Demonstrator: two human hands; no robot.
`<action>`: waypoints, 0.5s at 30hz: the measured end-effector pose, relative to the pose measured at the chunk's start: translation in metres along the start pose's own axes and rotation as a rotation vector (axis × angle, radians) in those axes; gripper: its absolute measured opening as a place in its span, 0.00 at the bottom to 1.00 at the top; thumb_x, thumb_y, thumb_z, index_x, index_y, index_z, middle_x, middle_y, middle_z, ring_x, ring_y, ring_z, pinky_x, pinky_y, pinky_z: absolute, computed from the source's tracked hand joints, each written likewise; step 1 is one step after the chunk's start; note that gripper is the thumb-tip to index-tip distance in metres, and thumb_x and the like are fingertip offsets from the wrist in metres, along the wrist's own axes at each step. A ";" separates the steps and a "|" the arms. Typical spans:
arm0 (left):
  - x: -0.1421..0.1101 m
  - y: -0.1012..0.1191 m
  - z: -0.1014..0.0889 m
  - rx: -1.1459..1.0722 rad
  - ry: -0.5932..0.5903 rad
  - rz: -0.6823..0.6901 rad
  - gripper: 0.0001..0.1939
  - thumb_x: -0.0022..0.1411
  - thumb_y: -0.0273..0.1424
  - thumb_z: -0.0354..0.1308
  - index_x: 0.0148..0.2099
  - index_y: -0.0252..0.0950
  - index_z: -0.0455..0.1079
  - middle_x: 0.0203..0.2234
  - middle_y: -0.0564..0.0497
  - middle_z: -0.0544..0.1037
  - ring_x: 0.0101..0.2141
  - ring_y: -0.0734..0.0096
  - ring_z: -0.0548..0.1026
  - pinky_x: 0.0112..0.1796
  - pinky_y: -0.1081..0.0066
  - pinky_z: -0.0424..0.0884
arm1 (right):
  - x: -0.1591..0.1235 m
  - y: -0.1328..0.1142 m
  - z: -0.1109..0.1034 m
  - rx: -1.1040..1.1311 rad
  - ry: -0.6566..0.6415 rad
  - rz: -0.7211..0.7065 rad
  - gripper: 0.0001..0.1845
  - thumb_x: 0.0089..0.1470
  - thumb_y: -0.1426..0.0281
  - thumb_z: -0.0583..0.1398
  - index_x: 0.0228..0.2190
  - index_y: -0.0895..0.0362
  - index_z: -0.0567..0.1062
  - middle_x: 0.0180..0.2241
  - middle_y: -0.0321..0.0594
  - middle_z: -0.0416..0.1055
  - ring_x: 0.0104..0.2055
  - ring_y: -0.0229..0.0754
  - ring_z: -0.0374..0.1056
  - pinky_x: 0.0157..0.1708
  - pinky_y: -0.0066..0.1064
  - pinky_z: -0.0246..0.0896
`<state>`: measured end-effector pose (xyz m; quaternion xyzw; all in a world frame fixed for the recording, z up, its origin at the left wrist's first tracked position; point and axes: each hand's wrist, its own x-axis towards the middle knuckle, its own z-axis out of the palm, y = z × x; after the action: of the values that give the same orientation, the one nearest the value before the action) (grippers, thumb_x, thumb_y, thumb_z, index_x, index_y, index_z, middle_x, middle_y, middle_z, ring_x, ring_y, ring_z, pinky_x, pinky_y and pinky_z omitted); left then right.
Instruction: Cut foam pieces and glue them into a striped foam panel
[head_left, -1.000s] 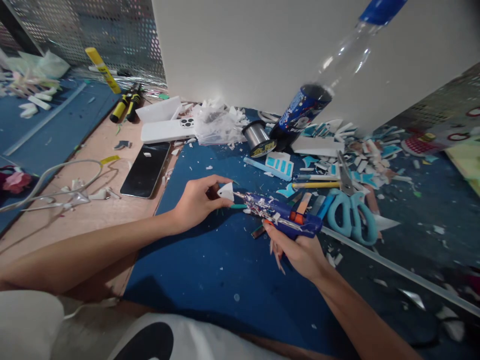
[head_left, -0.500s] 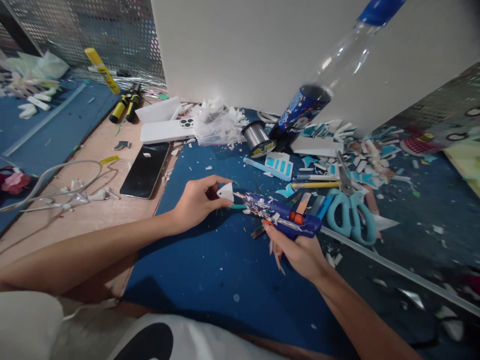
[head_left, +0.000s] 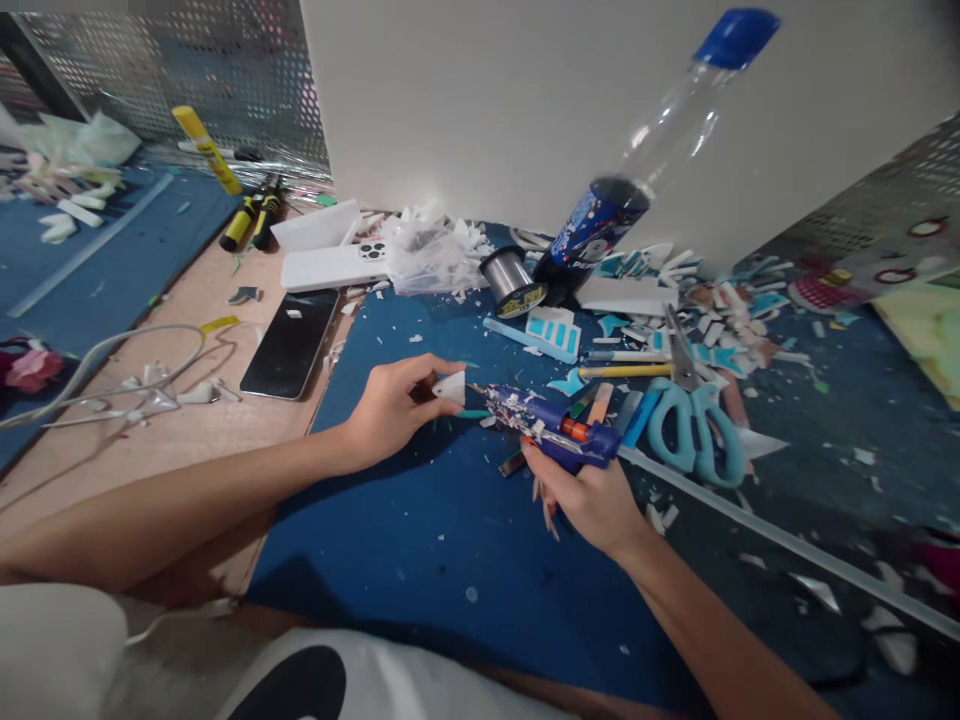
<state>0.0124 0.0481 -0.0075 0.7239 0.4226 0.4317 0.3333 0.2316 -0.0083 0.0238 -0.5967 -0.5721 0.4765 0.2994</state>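
Between thumb and fingers, my left hand [head_left: 397, 405] pinches a small white foam piece [head_left: 451, 386] above the blue mat [head_left: 420, 560]. My right hand [head_left: 589, 495] is wrapped round the handle of a blue hot glue gun [head_left: 551, 425] with an orange trigger part and scraps stuck along its barrel. The gun's nozzle points left, right at the edge of the white piece; whether they touch I cannot tell. A long translucent glue stick [head_left: 750, 520] runs from the gun's back to the right. Just right of the gun lie light-blue scissors [head_left: 694, 430].
A tilted cola bottle [head_left: 600, 220] and a spool of line [head_left: 513, 280] stand at the back, among white and blue foam scraps. A yellow pencil [head_left: 626, 371] lies by the scissors. To the left are a black phone [head_left: 291, 343], pliers [head_left: 253, 213], a glue tube [head_left: 206, 148] and a white cable [head_left: 101, 345].
The glue gun in my right hand has shifted slightly left and tipped a little. The white piece has turned slightly in my left hand. The view has shifted a little.
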 end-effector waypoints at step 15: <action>0.002 0.005 0.000 0.261 -0.173 0.103 0.19 0.51 0.34 0.66 0.46 0.35 0.74 0.28 0.49 0.76 0.28 0.71 0.70 0.31 0.72 0.69 | 0.006 -0.011 -0.055 -1.168 0.616 -0.135 0.34 0.51 0.44 0.51 0.40 0.65 0.63 0.39 0.66 0.63 0.38 0.61 0.67 0.29 0.41 0.63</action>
<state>0.0143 0.0482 -0.0022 0.8162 0.4072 0.3257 0.2487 0.2764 0.0094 0.0526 -0.7326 -0.6608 -0.1239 0.1059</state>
